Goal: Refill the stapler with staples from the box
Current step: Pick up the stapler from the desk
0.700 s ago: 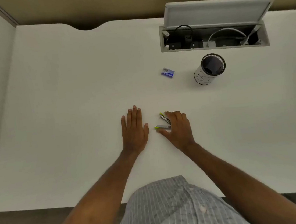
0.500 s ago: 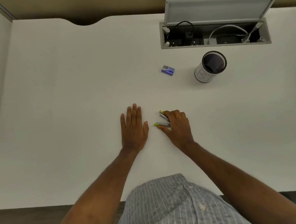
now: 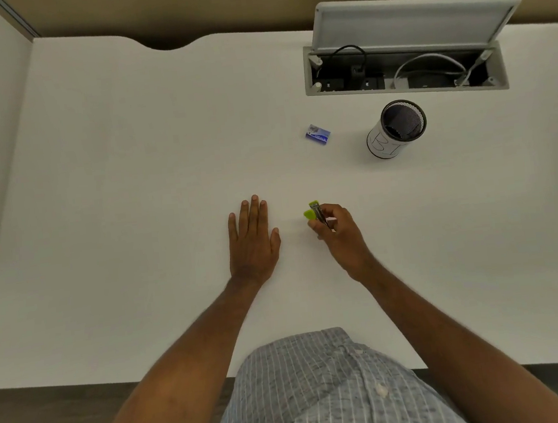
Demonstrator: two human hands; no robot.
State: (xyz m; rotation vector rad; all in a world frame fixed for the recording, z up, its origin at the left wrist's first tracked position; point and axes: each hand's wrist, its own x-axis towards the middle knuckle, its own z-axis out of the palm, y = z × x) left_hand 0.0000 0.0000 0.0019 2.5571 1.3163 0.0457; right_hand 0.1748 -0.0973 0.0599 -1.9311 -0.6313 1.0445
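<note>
A small green and metal stapler (image 3: 315,212) is pinched in my right hand (image 3: 340,236), just above the white desk near its middle. Its green tips stick out past my fingers and its rear is hidden in my grip. My left hand (image 3: 252,240) lies flat on the desk to the left, fingers together, holding nothing. A small blue staple box (image 3: 317,134) lies on the desk farther back, well beyond both hands.
A black mesh pen cup (image 3: 396,128) with a white label stands right of the box. Behind it an open cable hatch (image 3: 404,70) with its lid raised shows plugs and wires. The white desk (image 3: 131,192) meets a wall on the left.
My right hand has closed around the stapler and raised it off the desk, tilting it upright. The left hand stays flat in place.
</note>
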